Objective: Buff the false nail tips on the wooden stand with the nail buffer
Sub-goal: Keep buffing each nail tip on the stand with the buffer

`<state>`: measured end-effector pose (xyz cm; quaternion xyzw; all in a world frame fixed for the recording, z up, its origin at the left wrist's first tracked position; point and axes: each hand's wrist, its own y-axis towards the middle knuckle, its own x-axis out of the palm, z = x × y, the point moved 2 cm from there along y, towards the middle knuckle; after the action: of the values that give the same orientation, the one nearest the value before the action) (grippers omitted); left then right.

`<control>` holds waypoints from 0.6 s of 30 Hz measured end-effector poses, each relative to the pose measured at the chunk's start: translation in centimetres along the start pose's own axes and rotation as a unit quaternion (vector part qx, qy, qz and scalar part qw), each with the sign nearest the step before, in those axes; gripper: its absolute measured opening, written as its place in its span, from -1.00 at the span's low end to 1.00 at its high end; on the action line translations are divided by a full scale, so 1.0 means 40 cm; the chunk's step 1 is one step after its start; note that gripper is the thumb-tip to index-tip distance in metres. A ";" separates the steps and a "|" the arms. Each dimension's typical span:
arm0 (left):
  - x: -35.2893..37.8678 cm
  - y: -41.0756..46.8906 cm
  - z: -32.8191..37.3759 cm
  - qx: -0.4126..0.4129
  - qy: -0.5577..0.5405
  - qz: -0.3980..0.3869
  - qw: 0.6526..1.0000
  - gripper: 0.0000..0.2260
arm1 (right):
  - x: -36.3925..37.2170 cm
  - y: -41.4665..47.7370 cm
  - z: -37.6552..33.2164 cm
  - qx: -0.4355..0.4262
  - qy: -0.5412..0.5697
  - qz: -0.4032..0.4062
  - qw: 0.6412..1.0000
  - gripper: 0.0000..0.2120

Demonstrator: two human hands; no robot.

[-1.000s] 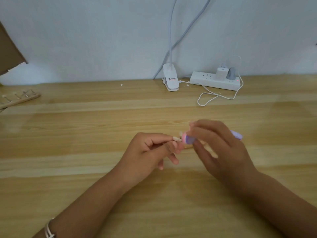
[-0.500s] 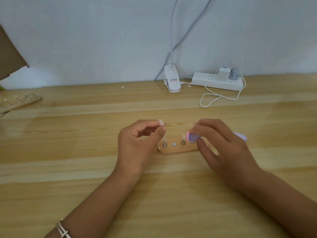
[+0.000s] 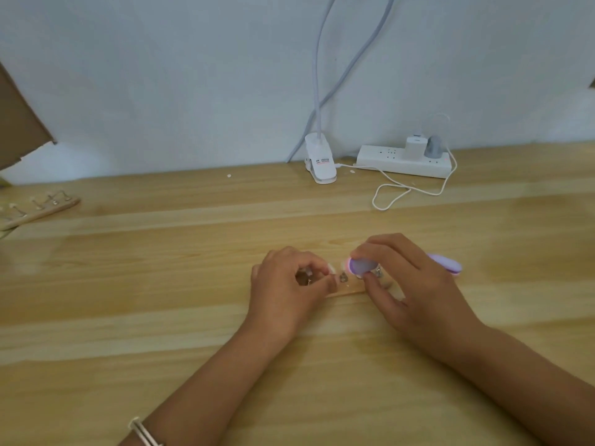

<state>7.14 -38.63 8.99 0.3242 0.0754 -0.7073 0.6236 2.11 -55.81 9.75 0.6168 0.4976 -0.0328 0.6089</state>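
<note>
Left hand [image 3: 286, 297]: its fingers curl in and pinch a small white false nail tip [image 3: 331, 270] over the left end of the wooden stand [image 3: 347, 289], likely to set it on a clip.
Right hand [image 3: 415, 284]: holds the nail buffer [image 3: 362, 266] tight, with the pink end just above the stand, ready to rub.
Stand: lies flat on the table [image 3: 161, 284] between both hands, so each can reach it.

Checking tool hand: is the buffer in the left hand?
No, the right hand grips the nail buffer over the wooden stand.
</note>
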 end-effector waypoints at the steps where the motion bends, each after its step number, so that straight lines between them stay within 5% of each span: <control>1: 0.000 0.000 -0.001 -0.001 0.013 0.003 1.000 -0.81 | 0.000 -0.001 0.001 0.002 -0.001 -0.001 1.000 -0.73; 5: -0.002 -0.005 -0.006 -0.003 0.113 0.018 0.993 -0.85 | -0.010 0.000 0.003 0.011 -0.023 0.009 1.000 -0.69; 9: -0.007 -0.008 -0.017 0.013 0.200 -0.017 0.980 -0.55 | -0.016 -0.001 0.019 0.108 0.005 0.030 0.994 -0.73; 18: -0.054 -0.005 -0.027 0.016 0.218 -0.093 0.971 -0.61 | -0.005 -0.002 0.045 0.337 0.270 0.027 0.902 -0.74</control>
<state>7.37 -36.25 9.30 0.4724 0.2278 -0.6756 0.5182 2.97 -57.35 9.37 0.7834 0.5857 -0.0145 0.2076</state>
